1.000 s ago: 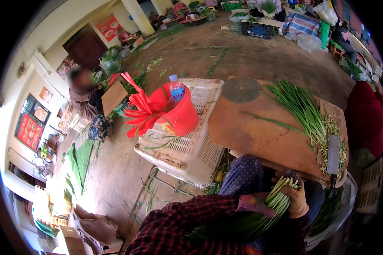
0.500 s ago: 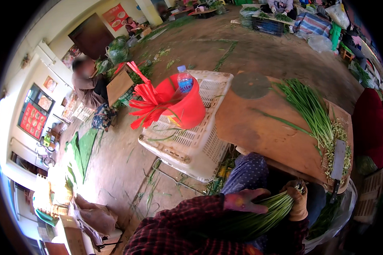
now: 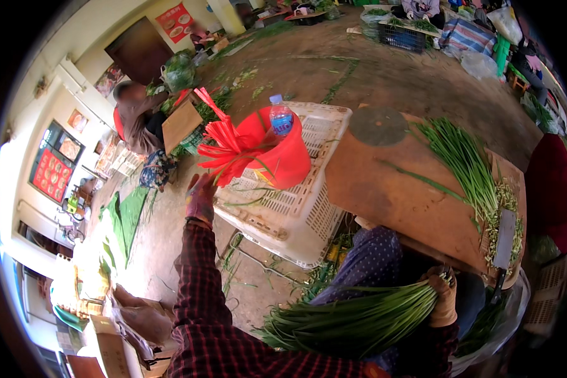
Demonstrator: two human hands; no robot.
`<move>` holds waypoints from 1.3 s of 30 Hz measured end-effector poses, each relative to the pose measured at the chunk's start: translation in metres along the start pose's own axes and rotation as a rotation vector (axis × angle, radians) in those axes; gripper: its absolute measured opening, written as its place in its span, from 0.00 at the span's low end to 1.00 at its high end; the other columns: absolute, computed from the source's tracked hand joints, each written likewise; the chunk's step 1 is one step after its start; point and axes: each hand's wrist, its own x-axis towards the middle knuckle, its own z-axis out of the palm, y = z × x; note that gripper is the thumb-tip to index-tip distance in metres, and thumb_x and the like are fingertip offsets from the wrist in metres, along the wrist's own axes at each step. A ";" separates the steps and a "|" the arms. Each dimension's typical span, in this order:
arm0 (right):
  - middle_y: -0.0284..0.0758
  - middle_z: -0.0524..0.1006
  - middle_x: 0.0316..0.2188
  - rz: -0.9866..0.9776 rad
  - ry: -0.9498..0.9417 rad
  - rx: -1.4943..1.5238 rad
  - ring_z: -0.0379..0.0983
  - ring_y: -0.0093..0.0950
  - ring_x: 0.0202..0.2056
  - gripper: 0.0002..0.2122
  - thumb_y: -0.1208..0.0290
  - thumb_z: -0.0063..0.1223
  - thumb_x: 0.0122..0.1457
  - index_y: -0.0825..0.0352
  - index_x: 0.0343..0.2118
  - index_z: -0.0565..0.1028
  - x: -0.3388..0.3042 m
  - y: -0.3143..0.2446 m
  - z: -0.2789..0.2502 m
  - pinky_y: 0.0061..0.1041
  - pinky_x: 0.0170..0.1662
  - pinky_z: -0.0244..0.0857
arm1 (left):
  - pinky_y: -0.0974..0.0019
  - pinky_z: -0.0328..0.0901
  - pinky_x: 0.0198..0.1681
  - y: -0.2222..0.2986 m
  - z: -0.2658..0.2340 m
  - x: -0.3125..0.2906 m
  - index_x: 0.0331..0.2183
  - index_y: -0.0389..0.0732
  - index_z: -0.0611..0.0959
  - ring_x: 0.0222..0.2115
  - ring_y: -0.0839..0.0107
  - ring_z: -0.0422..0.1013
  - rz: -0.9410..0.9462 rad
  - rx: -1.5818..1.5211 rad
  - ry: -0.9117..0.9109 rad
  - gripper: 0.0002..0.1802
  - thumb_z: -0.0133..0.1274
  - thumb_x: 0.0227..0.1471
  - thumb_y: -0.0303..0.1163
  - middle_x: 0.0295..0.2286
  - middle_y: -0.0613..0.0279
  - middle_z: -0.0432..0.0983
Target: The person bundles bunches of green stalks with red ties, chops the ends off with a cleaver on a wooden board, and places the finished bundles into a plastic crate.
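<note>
Across my lap lies a bunch of long green garlic chives [image 3: 353, 318]. My right hand [image 3: 443, 295], in a tan glove, is closed around the pale stem end of it. My left hand [image 3: 200, 198], in a stained purplish glove, reaches out to the left, fingers apart, beside the hanging ends of red plastic strips [image 3: 225, 148]. Whether its fingertips touch them I cannot tell. The strips spill from a red bucket [image 3: 290, 165], which also holds a water bottle [image 3: 281, 116] and stands on an upturned white plastic crate [image 3: 268, 211].
A brown board [image 3: 390, 173] at the right carries more chives [image 3: 463, 160], cut stem ends and a cleaver [image 3: 504, 239]. A plastic bag [image 3: 516, 315] lies below it. At the far left a person [image 3: 138, 126] sits by a cardboard piece [image 3: 181, 123]. Other people work at the back.
My left hand has left the chives and stretched out forward and left to the red strips. The bunch now spreads across my lap, still in my right hand.
</note>
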 end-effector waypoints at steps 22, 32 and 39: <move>0.38 0.76 0.27 -0.027 0.022 -0.053 0.74 0.29 0.29 0.15 0.68 0.61 0.44 0.69 0.34 0.73 -0.005 -0.005 -0.016 0.28 0.35 0.70 | 0.73 0.69 0.31 0.112 0.118 -0.108 0.40 0.36 0.81 0.31 0.73 0.76 0.763 0.134 -0.001 0.15 0.51 0.60 0.38 0.35 0.59 0.79; 0.38 0.77 0.27 0.094 -0.011 0.016 0.75 0.30 0.29 0.10 0.77 0.60 0.46 0.69 0.33 0.74 0.001 -0.011 -0.016 0.29 0.35 0.72 | 0.67 0.65 0.45 -0.112 0.253 -0.212 0.36 0.39 0.78 0.37 0.73 0.71 0.439 0.053 -0.655 0.05 0.56 0.54 0.26 0.38 0.61 0.76; 0.36 0.77 0.29 0.093 0.002 0.037 0.75 0.28 0.32 0.09 0.78 0.60 0.46 0.67 0.30 0.73 0.002 -0.011 -0.027 0.27 0.39 0.70 | 0.72 0.67 0.44 -0.216 0.264 -0.217 0.37 0.36 0.82 0.36 0.78 0.72 -0.532 0.348 -0.932 0.09 0.59 0.53 0.29 0.30 0.66 0.78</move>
